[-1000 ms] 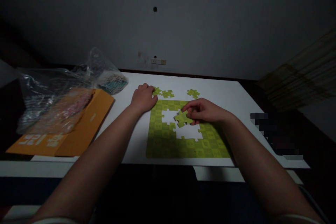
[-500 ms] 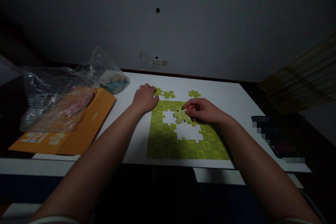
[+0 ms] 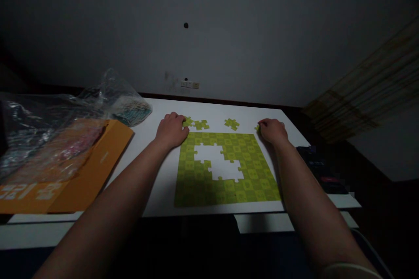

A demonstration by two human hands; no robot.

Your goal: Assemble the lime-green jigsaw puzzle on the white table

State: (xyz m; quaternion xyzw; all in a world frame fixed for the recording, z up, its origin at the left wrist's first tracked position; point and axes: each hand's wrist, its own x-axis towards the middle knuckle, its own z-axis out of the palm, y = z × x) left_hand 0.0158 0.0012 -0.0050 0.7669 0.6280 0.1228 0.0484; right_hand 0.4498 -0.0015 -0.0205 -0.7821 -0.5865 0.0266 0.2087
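A green checkered jigsaw puzzle [image 3: 255,174] lies flat on the white table, with a stepped white gap in its middle. My left hand [image 3: 170,130] rests by its top left corner, fingers extended and holding nothing. Its fingertips touch or nearly touch a loose puzzle piece [image 3: 187,121]. Just right of that are more loose green pieces [image 3: 200,124]. Another loose piece [image 3: 231,124] lies beyond the puzzle's far edge. Past the top right corner, my right hand [image 3: 274,131] pinches a puzzle piece [image 3: 257,128], mostly hidden by the fingers.
An orange folder-like package [image 3: 94,170] lies at the left under a clear plastic bag [image 3: 42,126]. A wrapped stack [image 3: 131,111] sits behind it. At the right table edge is a dark, partly blurred flat object [image 3: 319,170]. The wall [image 3: 229,52] rises behind the table [image 3: 157,192].
My right hand has moved from above the puzzle's gap to the table beyond its right corner, with a piece still in its fingers. My left hand stays by the loose pieces. The view has shifted.
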